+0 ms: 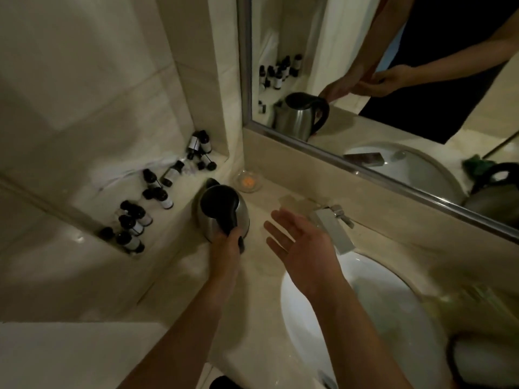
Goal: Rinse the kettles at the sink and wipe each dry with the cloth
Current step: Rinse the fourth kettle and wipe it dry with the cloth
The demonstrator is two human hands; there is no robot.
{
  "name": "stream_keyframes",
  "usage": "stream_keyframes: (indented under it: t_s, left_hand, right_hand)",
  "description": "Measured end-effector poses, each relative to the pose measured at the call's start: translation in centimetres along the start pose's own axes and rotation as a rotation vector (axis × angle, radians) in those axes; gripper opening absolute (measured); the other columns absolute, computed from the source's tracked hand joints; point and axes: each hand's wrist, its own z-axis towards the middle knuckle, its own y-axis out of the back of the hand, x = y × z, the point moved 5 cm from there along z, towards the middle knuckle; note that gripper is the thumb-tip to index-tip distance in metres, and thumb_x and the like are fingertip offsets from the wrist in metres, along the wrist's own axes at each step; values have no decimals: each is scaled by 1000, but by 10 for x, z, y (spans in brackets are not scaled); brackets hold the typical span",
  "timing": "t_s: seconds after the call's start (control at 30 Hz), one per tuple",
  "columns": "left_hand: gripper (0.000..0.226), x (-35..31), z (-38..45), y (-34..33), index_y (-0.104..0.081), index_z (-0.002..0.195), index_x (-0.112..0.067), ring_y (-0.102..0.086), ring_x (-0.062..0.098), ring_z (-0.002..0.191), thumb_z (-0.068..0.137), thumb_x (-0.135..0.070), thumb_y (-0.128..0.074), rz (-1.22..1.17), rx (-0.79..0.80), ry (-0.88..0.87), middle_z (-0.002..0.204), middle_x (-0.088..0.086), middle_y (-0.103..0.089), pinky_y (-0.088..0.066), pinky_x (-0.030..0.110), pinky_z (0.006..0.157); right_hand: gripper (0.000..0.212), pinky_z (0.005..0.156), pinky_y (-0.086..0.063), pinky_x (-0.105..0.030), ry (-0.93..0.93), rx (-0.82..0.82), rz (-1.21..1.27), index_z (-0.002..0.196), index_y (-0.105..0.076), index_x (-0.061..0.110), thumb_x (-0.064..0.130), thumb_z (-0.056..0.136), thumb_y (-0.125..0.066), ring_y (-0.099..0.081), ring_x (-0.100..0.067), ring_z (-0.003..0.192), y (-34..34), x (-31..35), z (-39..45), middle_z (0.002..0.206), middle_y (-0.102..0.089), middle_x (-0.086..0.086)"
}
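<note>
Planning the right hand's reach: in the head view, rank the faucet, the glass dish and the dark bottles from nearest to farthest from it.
1. Square chrome faucet, just right of the open right hand.
2. Round glass dish, behind, by the mirror.
3. Small dark bottles, far left on the ledge.

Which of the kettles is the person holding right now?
The steel kettle left of the sink, gripped at its black handle by the left hand. The other, at the right edge, is untouched.

At five o'clock I see a second kettle [477, 357] smeared by blur and cut by the frame edge. My left hand [227, 245] hides the near kettle's handle [224, 217] end; bottle labels [167, 203] at nine o'clock are unreadable.
</note>
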Motion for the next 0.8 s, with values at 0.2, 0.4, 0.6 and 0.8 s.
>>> stream_keyframes:
  t_s: [0.2, 0.4, 0.6, 0.8]
  left_hand:
    - [32, 28, 16, 10, -66, 123, -7, -64, 27, 98, 104, -31, -57, -183, 61, 112, 101, 8, -71, -49, 34, 84]
    - [35, 9, -13, 21, -71, 87, -1, -59, 22, 68, 105, -28, -57, -95, 102, 38, 73, 12, -63, -44, 33, 64]
    - [38, 5, -50, 32, -63, 70, 6, -45, 21, 39, 95, -22, -56, -110, 346, 34, 50, 15, -51, -37, 23, 44]
    - [40, 29, -79, 2, -64, 60, 4, -39, 17, 36, 88, -25, -61, -78, 550, 126, 46, 11, -46, -30, 25, 45]
  right_hand:
    - [34, 104, -49, -46, 18, -70, 19, 130, -65, 6, 21, 104, -48, -69, -31, 119, 12, -6, 6, 127, -73, -11]
    - [29, 105, -49, -46, 58, -107, -73, 122, -70, 11, 20, 104, -48, -69, -28, 119, 23, -3, 2, 123, -75, -7]
    - [24, 99, -51, -25, 246, -264, -521, 109, -77, 25, 11, 100, -59, -67, -5, 112, 41, 26, -19, 112, -73, 12]
    - [28, 92, -43, -9, 356, -243, -1008, 131, -62, 36, 30, 105, -51, -58, 3, 110, 45, 37, -43, 122, -63, 21]
